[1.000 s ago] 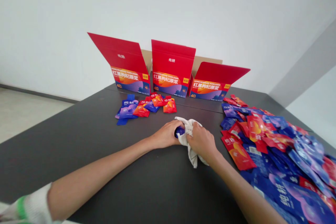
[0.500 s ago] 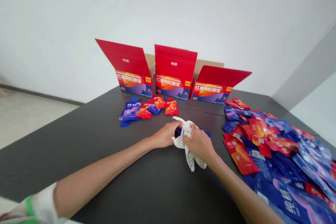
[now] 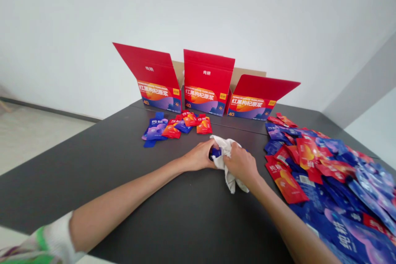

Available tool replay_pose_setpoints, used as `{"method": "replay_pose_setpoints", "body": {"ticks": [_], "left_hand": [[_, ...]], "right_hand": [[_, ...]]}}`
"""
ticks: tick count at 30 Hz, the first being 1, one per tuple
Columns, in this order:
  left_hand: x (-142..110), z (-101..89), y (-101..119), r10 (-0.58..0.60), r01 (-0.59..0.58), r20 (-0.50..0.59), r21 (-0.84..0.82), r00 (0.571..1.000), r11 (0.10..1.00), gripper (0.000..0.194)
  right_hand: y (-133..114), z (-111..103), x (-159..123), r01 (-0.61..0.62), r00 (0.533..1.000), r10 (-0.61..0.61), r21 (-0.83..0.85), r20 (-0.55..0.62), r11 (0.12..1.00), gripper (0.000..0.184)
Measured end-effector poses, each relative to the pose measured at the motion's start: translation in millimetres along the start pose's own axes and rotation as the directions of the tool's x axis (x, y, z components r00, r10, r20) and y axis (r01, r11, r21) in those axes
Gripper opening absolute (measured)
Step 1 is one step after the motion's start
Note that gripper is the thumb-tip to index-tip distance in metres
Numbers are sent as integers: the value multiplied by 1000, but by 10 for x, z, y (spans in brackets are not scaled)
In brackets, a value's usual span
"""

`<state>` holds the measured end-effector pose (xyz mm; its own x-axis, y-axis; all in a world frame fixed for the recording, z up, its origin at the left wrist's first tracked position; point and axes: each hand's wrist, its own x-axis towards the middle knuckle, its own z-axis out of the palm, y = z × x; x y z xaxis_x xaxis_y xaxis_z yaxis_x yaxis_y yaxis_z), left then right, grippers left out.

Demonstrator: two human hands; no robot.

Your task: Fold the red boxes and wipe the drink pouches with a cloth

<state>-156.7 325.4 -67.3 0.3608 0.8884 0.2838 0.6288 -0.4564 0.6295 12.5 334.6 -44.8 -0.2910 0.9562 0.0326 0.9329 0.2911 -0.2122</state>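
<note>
Left hand (image 3: 200, 156) grips a glossy blue flexible pouch (image 3: 216, 152) over the black table surface (image 3: 173, 214), inside its far edge; right hand (image 3: 243, 163) pinches a white cloth (image 3: 230, 178) against it. Less pouch now projects past the right hand; cloth contact apparently continues.

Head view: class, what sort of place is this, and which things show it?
Probably an indoor work area for packaged goods: three open printed boxes stand on a dark table, with a large pile of red and blue sachets at the right.
</note>
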Motion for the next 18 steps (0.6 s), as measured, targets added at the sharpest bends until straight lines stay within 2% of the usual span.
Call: {"method": "replay_pose_setpoints", "body": {"ticks": [2, 3, 6, 8, 9, 12, 14, 16, 18], "left_hand": [[4, 0, 10, -27, 27, -2, 13, 1000, 1000, 49], [6, 1, 8, -16, 16, 1, 4, 1000, 1000, 47], [12, 7, -10, 42, -42, 14, -45, 999, 998, 31], [13, 10, -14, 44, -44, 12, -51, 999, 998, 28], [13, 11, -10, 32, -32, 4, -42, 999, 999, 30], [8, 6, 21, -32, 32, -9, 10, 999, 999, 43], [8, 1, 40, -51, 51, -3, 19, 999, 998, 46], [15, -3, 47, -24, 24, 5, -10, 1000, 1000, 38], [25, -4, 47, 15, -14, 26, -46, 1000, 999, 28]], "right_hand": [[13, -21, 11, -48, 999, 48, -35, -13, 998, 29], [0, -25, 6, -20, 1000, 20, -21, -3, 1000, 28], [-55, -20, -25, 161, 985, -166, 89, 47, 983, 28], [-41, -24, -25, 208, 973, -217, 111, 77, 972, 29], [-11, -31, -14, 182, 978, -190, 86, 85, 979, 30], [99, -51, 34, 3, 998, 0, -41, 65, 999, 32], [116, -44, 40, -35, 999, 38, -58, 37, 998, 31], [69, -19, 11, 78, 996, -78, 6, 36, 997, 30], [9, 6, -27, 222, 973, -226, 79, 44, 972, 29]]}}
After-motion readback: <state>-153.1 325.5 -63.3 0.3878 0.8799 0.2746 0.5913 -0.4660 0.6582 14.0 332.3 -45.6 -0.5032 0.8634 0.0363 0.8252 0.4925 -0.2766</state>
